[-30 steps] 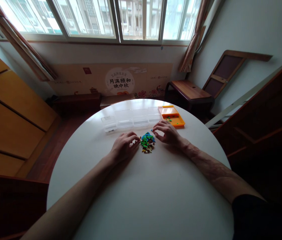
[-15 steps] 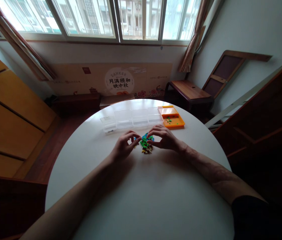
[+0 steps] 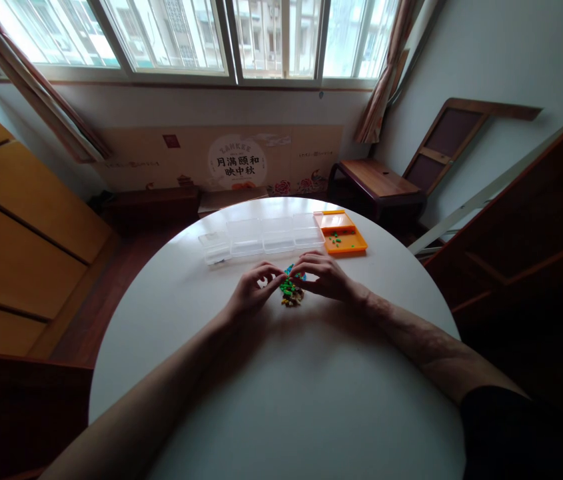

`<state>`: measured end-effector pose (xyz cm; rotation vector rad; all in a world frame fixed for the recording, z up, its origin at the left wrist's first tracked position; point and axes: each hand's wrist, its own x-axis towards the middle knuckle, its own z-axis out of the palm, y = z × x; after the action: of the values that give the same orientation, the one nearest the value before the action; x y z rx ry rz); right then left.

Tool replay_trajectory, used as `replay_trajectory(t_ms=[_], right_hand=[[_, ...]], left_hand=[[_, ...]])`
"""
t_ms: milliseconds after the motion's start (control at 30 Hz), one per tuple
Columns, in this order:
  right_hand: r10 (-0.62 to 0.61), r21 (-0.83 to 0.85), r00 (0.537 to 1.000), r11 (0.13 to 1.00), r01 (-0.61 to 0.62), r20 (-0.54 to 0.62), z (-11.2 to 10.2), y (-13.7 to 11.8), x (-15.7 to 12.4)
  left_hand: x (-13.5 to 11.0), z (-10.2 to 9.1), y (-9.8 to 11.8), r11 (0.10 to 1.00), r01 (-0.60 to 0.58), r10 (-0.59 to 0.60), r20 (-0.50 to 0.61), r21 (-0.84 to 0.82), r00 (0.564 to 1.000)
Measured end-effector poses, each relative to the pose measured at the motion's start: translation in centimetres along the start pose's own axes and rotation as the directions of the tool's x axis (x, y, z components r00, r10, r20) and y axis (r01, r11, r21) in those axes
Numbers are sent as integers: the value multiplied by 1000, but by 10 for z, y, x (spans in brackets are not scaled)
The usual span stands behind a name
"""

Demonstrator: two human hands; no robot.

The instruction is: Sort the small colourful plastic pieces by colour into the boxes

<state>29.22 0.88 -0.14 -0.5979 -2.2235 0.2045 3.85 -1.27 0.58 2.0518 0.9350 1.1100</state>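
A small heap of tiny plastic pieces [image 3: 291, 291], green, blue, yellow and brown, lies on the white round table [image 3: 281, 380]. My left hand [image 3: 255, 288] is at the heap's left, thumb and fingertips pinched together over it. From the right my right hand [image 3: 325, 275] reaches over the heap, its fingertips also closed and almost touching those of the left. Whatever sits between the fingertips is too small to make out. Behind the right hand stands an orange tray [image 3: 361, 248] with several small green pieces [image 3: 336, 239] in it.
A row of clear plastic boxes [image 3: 276, 243] with lids up runs along the far side of the table, left of the orange tray. Beyond the table's edge are a wooden chair [image 3: 381, 180] at the right and a printed board [image 3: 281, 153] under the window.
My hands have come closer together above the heap. The left fingertips have moved right and closed toward the right ones. The boxes and tray stay as they were.
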Motion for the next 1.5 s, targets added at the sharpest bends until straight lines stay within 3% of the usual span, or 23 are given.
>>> replay_trajectory(t_ms=[167,267,367,500,567,667,767,867,1033,1233,1367,1500], right_hand=[[17,-21,1000,1000,-18,-25,-4,2,0],[93,-103,987,989,-107,-133,-15,14,-3],[233,-206,917,928,-309,-324,-30,37,-13],[414,-295,776,756,-584,-476,-47,70,-30],[463,-329,723,672,-663,-512,-49,81,-37],[490,-338,701,635,-694,-519,-45,85,-41],[478,-334,730,670,-663,-489,-37,78,-36],[419,-337,789,738,-585,-450,-31,69,-30],[324,-318,856,827,-463,-403,-31,49,-19],[135,-179,983,971,-156,-120,-18,14,-5],[19,-68,999,998,-16,47,-5,1,-2],[-10,-21,998,1000,12,65,-1,-2,-2]], left_hand=[[-3,-5,-1,999,-9,11,-52,42,999],[-6,-12,-2,990,-24,33,-62,140,998],[-10,-18,-4,964,-19,29,-36,266,999],[-11,-19,-9,930,-27,29,0,367,1000],[-12,-18,-11,907,-66,62,23,416,998],[-12,-17,-13,872,-130,114,62,472,992],[-12,-17,-12,856,-155,124,96,494,988],[-11,-16,-10,849,-165,122,116,502,986],[-11,-14,-11,835,-195,152,125,515,981],[-10,-13,-11,837,-202,180,92,508,979],[-10,-12,-9,844,-227,201,105,485,974],[-10,-9,-8,846,-250,215,128,472,968]])
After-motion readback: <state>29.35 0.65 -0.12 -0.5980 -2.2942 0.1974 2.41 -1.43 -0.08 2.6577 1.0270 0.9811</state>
